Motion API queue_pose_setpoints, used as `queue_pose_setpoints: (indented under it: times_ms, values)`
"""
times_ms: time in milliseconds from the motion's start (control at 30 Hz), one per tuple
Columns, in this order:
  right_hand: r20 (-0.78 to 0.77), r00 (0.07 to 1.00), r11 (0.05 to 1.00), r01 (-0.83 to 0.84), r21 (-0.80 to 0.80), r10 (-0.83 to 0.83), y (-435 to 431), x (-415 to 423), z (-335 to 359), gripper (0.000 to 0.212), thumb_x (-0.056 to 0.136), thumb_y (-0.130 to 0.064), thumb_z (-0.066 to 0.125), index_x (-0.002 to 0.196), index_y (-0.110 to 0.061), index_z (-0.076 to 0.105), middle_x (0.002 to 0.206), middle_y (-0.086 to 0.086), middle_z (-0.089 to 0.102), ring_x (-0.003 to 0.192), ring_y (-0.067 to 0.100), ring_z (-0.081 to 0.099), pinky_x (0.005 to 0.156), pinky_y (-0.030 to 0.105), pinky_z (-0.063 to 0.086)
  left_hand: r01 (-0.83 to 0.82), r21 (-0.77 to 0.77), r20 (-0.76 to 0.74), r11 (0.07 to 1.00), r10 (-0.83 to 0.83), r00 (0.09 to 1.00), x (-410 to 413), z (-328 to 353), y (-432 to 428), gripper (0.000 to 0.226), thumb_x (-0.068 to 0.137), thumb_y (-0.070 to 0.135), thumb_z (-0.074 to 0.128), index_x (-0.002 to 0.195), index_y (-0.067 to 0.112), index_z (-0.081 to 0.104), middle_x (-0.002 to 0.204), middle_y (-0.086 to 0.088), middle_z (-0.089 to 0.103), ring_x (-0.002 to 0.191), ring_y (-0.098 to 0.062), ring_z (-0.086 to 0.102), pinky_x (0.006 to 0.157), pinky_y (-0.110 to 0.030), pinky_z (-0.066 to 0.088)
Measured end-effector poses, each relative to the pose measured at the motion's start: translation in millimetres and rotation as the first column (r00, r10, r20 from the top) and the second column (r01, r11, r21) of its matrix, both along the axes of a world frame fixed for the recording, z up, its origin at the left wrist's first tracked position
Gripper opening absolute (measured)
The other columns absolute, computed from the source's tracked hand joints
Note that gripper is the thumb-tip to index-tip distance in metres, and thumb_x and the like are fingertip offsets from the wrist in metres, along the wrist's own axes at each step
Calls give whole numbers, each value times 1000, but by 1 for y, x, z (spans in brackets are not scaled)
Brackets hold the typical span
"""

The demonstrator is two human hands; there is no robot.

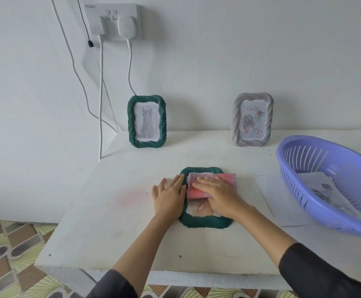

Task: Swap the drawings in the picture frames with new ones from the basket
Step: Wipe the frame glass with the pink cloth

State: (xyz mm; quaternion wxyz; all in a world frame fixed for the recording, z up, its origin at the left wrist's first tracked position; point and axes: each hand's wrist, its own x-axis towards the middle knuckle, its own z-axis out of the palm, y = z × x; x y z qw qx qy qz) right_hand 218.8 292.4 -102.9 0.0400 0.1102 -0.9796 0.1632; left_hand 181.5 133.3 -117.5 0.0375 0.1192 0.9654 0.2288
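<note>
Here, three frames (pixel 146 121) (pixel 252 119) (pixel 205 222), one basket (pixel 304 203), left hand (pixel 169 196) spread, right hand (pixel 220 196) spread on backing (pixel 196 193)

Both arms reach forward, bare from the wrists up to dark sleeves (pixel 317 274). Left hand (pixel 169 196) lies palm down, fingers straight and close together. Right hand (pixel 219 195) sits just beside it, palm down too, fingers (pixel 205 181) stretched flat and pointing left, thumb hidden.
</note>
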Motion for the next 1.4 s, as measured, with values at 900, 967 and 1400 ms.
queue_pose_setpoints:
  times_ms: [900,967,1400]
  values:
    - [24,997,993,82,-80,-80,43,-14,14,62,84,14,40,132,-25,48,147,-6,38,140,9,28,116,25,6,30,-55,15,998,-30,999,1,4,-2,46,100,39,19,146,38,19,153,18,26,145,-22,11,117,-44,3]
    - [43,998,992,47,-114,-42,24,-19,6,64,83,16,38,133,-22,47,148,-5,37,140,10,27,118,26,2,21,-52,9,998,-21,1000,1,4,-1,46,100,38,19,145,39,20,152,20,27,145,-22,12,116,-43,5]
    - [34,999,995,43,-88,-40,43,-10,15,66,82,17,37,131,-26,49,146,-9,38,140,9,27,115,21,5,26,-70,10,997,-26,1000,1,3,-2,46,100,39,18,146,39,18,153,19,25,145,-22,11,117,-43,5]
